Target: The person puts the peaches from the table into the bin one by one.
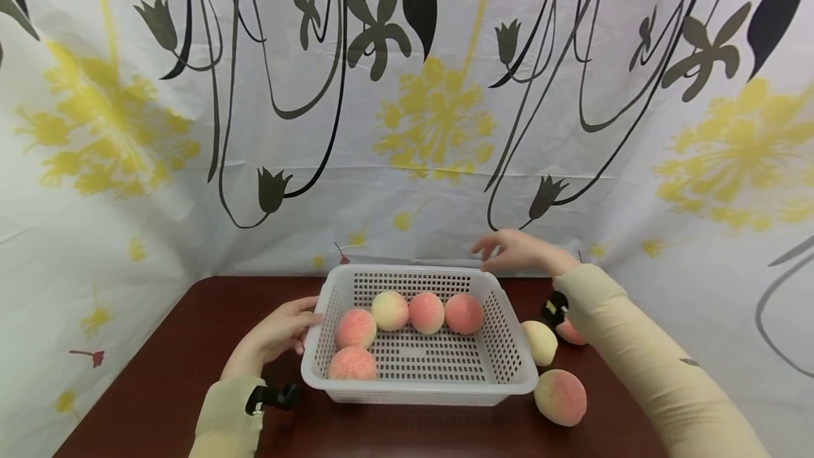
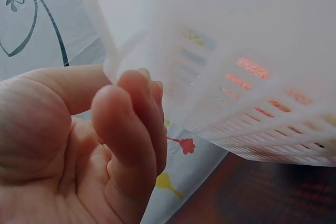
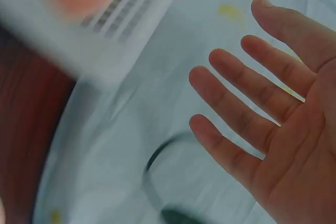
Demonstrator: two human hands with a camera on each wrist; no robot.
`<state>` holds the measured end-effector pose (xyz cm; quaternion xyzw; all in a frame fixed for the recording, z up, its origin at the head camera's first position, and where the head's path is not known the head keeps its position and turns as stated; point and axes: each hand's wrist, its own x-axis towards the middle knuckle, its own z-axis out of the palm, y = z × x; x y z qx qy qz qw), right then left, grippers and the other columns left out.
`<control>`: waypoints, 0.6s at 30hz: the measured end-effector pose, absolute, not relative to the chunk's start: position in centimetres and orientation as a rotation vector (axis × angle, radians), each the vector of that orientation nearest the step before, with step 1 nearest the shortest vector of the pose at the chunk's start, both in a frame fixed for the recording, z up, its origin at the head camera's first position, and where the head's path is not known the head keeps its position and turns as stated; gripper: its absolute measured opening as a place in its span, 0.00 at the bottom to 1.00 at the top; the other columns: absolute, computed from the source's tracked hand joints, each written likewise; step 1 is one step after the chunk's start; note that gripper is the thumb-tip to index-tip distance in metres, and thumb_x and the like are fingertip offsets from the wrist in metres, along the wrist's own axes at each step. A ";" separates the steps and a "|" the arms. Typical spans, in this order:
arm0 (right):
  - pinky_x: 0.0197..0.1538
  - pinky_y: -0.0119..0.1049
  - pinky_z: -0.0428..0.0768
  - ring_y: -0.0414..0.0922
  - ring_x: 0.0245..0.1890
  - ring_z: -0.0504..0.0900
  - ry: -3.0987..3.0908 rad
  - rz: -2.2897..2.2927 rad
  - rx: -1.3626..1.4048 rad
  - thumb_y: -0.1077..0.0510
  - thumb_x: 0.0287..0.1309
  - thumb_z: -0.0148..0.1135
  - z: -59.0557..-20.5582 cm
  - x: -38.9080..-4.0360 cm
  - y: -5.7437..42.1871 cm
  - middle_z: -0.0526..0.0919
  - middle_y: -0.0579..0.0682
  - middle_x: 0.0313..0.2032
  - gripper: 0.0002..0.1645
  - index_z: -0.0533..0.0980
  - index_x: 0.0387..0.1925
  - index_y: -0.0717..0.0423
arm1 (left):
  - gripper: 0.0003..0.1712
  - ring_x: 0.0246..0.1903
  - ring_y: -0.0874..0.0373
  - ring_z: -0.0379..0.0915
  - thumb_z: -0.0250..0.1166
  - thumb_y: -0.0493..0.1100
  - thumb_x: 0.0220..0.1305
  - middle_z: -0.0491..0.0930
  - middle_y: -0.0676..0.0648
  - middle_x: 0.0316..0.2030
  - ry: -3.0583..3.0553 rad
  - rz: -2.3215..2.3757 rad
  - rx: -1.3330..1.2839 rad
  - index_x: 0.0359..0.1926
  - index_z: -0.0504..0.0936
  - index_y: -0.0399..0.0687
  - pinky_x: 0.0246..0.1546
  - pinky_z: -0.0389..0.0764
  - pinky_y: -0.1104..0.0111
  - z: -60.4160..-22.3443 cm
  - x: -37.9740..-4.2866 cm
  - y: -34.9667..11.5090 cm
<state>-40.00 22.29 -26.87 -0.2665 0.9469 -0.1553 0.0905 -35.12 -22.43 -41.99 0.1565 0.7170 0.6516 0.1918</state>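
The basket [image 1: 418, 392] near the middle of the head view looked like white moulded plastic, smooth along its rim and pierced with small openings; in the left wrist view its wall had a milky, slightly translucent finish. The peaches [image 1: 427, 313], both inside it and towards the lower right, had matt, faintly fuzzy-looking skins. Beneath, the dark red-brown table [image 1: 174, 373] looked like polished wood with a soft sheen. The printed sheet [image 1: 407, 225] across the upper frame appeared thin, smooth and creased, though plastic or cloth was hard to tell. The cream sleeves [image 1: 661, 373] at lower left and lower right looked like matt, wrinkled cloth
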 end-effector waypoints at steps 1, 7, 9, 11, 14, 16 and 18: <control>0.46 0.49 0.79 0.52 0.44 0.81 2.833 -0.454 -0.766 0.54 0.61 0.63 -27.0 -40.2 23.3 0.83 0.49 0.43 0.21 0.78 0.55 0.54 | 0.36 0.15 0.62 0.68 0.57 0.41 0.71 0.81 0.36 0.37 2.014 1.831 0.433 0.72 0.53 0.32 0.17 0.76 0.71 -42.1 -35.1 -22.5; 0.46 0.50 0.77 0.52 0.42 0.80 2.917 -0.344 -0.631 0.53 0.56 0.66 -28.8 -40.9 28.4 0.83 0.51 0.39 0.21 0.80 0.50 0.59 | 0.36 0.14 0.63 0.68 0.57 0.41 0.70 0.81 0.36 0.37 2.020 1.848 0.409 0.72 0.54 0.32 0.17 0.76 0.72 -42.3 -34.8 -23.0; 0.47 0.50 0.77 0.53 0.43 0.80 2.926 -0.324 -0.607 0.53 0.55 0.67 -29.6 -40.9 29.8 0.83 0.54 0.40 0.22 0.80 0.48 0.62 | 0.36 0.15 0.63 0.68 0.57 0.42 0.70 0.81 0.37 0.36 2.021 1.850 0.416 0.72 0.54 0.32 0.17 0.76 0.72 -42.4 -34.8 -23.1; 0.48 0.53 0.76 0.57 0.45 0.79 2.918 -0.311 -0.584 0.54 0.54 0.68 -30.5 -40.6 31.1 0.83 0.60 0.43 0.24 0.79 0.48 0.66 | 0.36 0.15 0.63 0.68 0.57 0.42 0.70 0.81 0.37 0.36 2.020 1.850 0.425 0.72 0.53 0.32 0.17 0.76 0.72 -42.4 -34.8 -23.2; 0.51 0.55 0.74 0.63 0.50 0.76 2.905 -0.292 -0.502 0.55 0.53 0.68 -31.7 -40.1 32.8 0.80 0.65 0.47 0.26 0.77 0.49 0.70 | 0.37 0.15 0.63 0.68 0.57 0.42 0.70 0.81 0.38 0.36 2.016 1.851 0.423 0.72 0.53 0.32 0.17 0.76 0.72 -42.3 -34.8 -23.2; 0.52 0.57 0.73 0.66 0.53 0.74 2.889 -0.286 -0.413 0.55 0.54 0.68 -32.3 -39.6 33.7 0.79 0.67 0.49 0.27 0.76 0.50 0.71 | 0.37 0.15 0.63 0.68 0.57 0.42 0.70 0.81 0.38 0.36 2.016 1.851 0.425 0.72 0.52 0.32 0.17 0.76 0.72 -42.2 -34.9 -23.3; 0.53 0.58 0.72 0.68 0.54 0.71 2.875 -0.287 -0.327 0.53 0.54 0.68 -32.8 -39.3 34.5 0.77 0.69 0.50 0.29 0.76 0.51 0.70 | 0.37 0.15 0.62 0.69 0.57 0.42 0.70 0.81 0.37 0.36 2.015 1.854 0.417 0.72 0.53 0.33 0.18 0.76 0.72 -42.2 -34.9 -23.2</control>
